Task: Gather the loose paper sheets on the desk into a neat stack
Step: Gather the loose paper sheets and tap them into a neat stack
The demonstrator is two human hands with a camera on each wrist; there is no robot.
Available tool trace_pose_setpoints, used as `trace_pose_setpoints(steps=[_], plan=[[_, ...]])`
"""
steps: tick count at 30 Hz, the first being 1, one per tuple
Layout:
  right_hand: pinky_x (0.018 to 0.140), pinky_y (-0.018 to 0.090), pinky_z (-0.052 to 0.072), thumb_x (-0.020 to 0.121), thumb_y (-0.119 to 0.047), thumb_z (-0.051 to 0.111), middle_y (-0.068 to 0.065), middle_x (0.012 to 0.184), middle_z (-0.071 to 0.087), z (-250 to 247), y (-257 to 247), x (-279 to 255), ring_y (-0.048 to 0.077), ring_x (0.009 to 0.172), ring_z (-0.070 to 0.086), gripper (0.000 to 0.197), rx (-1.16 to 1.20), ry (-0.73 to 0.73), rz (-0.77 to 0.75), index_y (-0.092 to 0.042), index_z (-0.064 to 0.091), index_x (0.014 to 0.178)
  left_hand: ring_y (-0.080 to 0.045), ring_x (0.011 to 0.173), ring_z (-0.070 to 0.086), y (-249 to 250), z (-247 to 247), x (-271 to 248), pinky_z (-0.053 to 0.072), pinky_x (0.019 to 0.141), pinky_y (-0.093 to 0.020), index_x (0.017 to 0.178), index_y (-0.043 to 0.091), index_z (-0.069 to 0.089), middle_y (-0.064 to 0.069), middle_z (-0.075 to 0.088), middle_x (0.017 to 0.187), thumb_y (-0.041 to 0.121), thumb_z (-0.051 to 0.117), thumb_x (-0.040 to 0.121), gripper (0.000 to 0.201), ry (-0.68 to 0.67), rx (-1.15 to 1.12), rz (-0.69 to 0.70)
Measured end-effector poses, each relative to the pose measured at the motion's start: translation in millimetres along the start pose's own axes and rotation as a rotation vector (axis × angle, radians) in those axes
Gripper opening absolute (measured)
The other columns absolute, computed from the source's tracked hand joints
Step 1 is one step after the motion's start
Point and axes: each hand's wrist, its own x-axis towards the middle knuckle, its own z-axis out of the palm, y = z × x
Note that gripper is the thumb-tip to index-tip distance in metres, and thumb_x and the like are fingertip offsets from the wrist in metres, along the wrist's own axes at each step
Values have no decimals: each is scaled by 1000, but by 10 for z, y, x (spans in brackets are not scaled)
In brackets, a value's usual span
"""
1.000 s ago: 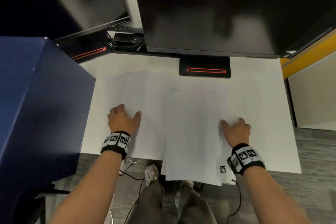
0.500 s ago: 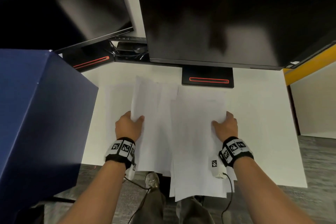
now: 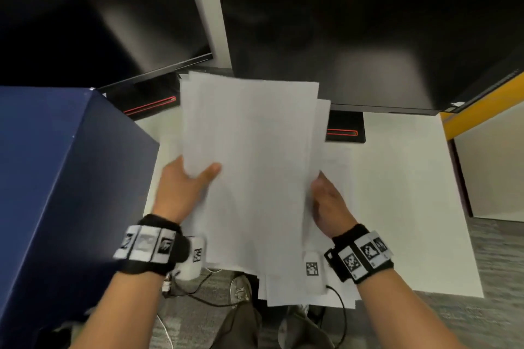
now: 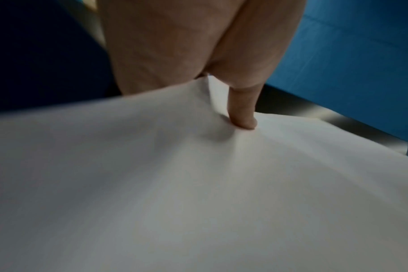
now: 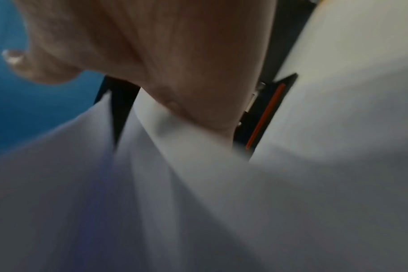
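Note:
A bunch of white paper sheets (image 3: pixel 252 167) is lifted off the white desk (image 3: pixel 402 207), its edges uneven at the top right and bottom. My left hand (image 3: pixel 184 187) grips the bunch's left edge, thumb lying on top; the left wrist view shows that thumb (image 4: pixel 242 114) pressed onto the paper (image 4: pixel 198 193). My right hand (image 3: pixel 329 204) holds the right edge, its fingers hidden under the sheets. The right wrist view is blurred: the right hand (image 5: pixel 175 73) sits against fanned sheets (image 5: pixel 198 202).
Two dark monitors (image 3: pixel 368 37) (image 3: pixel 93 17) stand at the back on black stands with red lines (image 3: pixel 344 132). A large blue box (image 3: pixel 62 195) fills the left. Cables hang below the desk's front edge, above grey carpet (image 3: pixel 496 292).
Both hands slid inward, pushing the spread sheets together, then gripped the bunch at its sides and raised it off the desk toward the camera.

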Motion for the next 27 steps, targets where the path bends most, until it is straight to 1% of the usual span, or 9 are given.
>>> trace_pose_setpoints(steps=[2, 4, 7, 10, 14, 17, 20, 25, 27], plan=[[93, 28, 54, 79, -40, 75, -2, 119, 71, 13, 7, -36, 8, 110, 67, 56, -33, 127, 54, -18, 58, 128, -15, 84, 70, -144, 365, 29, 51, 77, -26, 107, 12, 72, 0, 75, 98, 36, 81, 80, 36, -61, -8, -60], [80, 20, 56, 82, -28, 77, -4, 107, 72, -115, 149, -50, 4, 97, 70, 44, -286, 359, 109, -12, 62, 120, -16, 86, 70, -394, 736, 49, 52, 75, -24, 108, 14, 71, 0, 75, 101, 42, 80, 79, 42, -114, 21, -123], [88, 31, 54, 83, -31, 74, 5, 115, 70, -400, 478, -102, 23, 105, 67, 44, -568, 469, 317, -9, 63, 119, -17, 94, 67, -759, 1154, 23, 47, 81, -22, 116, 12, 66, 1, 71, 105, 41, 74, 84, 43, -184, 107, -189], [85, 28, 46, 87, -26, 68, 11, 119, 67, -578, 621, -175, 28, 107, 62, 39, -707, 484, 400, -8, 60, 120, -17, 93, 66, -906, 1347, -30, 47, 82, -21, 115, 17, 65, 0, 71, 104, 34, 72, 87, 33, -159, 166, -202], [104, 46, 37, 83, -42, 68, 24, 141, 40, -786, 571, -116, 41, 129, 38, 79, -814, 835, 529, -3, 36, 144, -19, 96, 66, -918, 1444, -17, 49, 83, -26, 116, 19, 63, 1, 70, 103, 34, 69, 88, 32, -131, 240, -165], [107, 48, 35, 84, -52, 65, 22, 147, 27, -705, 576, 19, 41, 134, 33, 94, -653, 767, 621, -4, 22, 151, -19, 95, 68, -842, 1613, -53, 50, 81, -23, 113, 18, 68, -2, 73, 102, 28, 65, 91, 24, -160, 303, -127], [107, 48, 36, 82, -47, 68, 21, 145, 32, -599, 609, 128, 40, 133, 35, 91, -717, 662, 563, -6, 25, 151, -20, 96, 69, -761, 1702, -52, 53, 84, -26, 112, 19, 68, 0, 74, 103, 29, 64, 90, 24, -145, 315, -144], [103, 49, 40, 83, -37, 67, 24, 146, 27, -786, 602, 3, 42, 129, 36, 84, -783, 786, 642, -2, 25, 148, -13, 88, 66, -863, 1539, -108, 50, 80, -21, 113, 20, 67, 8, 70, 94, 32, 66, 90, 27, -192, 311, -103], [101, 48, 43, 84, -36, 68, 24, 144, 25, -759, 686, -96, 44, 124, 43, 84, -803, 667, 625, -3, 25, 147, -13, 91, 69, -971, 1492, -196, 54, 85, -25, 112, 20, 70, 7, 72, 96, 37, 68, 87, 30, -251, 288, -57]])
